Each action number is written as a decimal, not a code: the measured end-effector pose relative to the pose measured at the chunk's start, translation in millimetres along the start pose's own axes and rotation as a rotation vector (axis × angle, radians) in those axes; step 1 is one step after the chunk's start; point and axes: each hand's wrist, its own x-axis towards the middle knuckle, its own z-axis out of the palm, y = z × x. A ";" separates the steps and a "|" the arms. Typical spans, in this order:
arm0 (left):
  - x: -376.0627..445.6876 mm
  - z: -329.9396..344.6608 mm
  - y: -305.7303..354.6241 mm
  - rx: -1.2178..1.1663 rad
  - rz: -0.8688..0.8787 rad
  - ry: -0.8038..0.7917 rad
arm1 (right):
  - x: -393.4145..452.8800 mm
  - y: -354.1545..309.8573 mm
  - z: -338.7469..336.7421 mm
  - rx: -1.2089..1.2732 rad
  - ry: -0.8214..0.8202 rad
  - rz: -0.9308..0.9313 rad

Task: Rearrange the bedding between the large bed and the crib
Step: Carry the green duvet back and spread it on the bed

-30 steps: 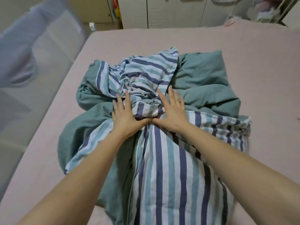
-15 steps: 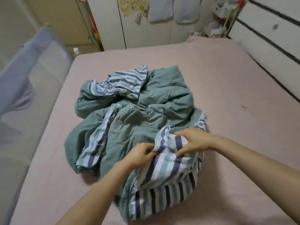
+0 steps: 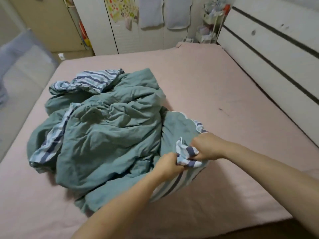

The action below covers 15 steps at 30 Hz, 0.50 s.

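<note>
A crumpled duvet (image 3: 110, 131), green on one side and blue-and-white striped on the other, lies heaped in the middle of the large bed with its pink sheet (image 3: 215, 87). My left hand (image 3: 168, 163) and my right hand (image 3: 207, 146) both grip a bunched striped corner of the duvet at its near right edge, close together. The crib's grey mesh side (image 3: 20, 69) stands along the bed's left edge.
A white headboard (image 3: 276, 54) with dark stripes runs along the right. White wardrobe doors (image 3: 150, 31) with hanging cloths stand beyond the bed's far end, next to a small rack of items (image 3: 208, 30). The bed's near edge is at bottom right.
My hands went from pressing flat on the striped part to gripping a striped corner, and have pulled it to the right. The duvet turned over, showing mostly green.
</note>
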 end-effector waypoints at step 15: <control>59.4 67.2 209.0 -0.191 0.180 0.026 | -90.2 215.7 -5.8 -0.447 0.280 0.241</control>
